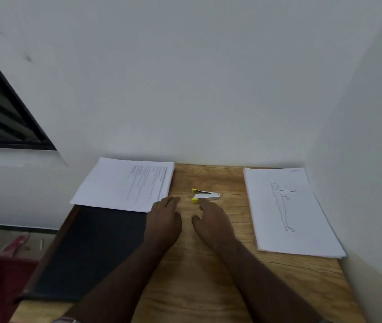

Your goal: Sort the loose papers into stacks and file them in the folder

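Left hand (pixel 163 223) and right hand (pixel 211 223) lie flat on the table (pixel 197 276), fingers relaxed, holding nothing | wooden table in a white-walled corner | stapler (pixel 205 195) just beyond the fingertips, long axis left-right | text stack (pixel 124 184) left of stapler, overlapping dark folder (pixel 87 252) | drawing stack (pixel 287 210) right, long axis front-back.

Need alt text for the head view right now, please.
Both hands, left hand and right hand, reach open over a wooden table toward a yellow and white stapler. Text pages partly cover a dark folder at left; a figure-drawing stack lies at right.
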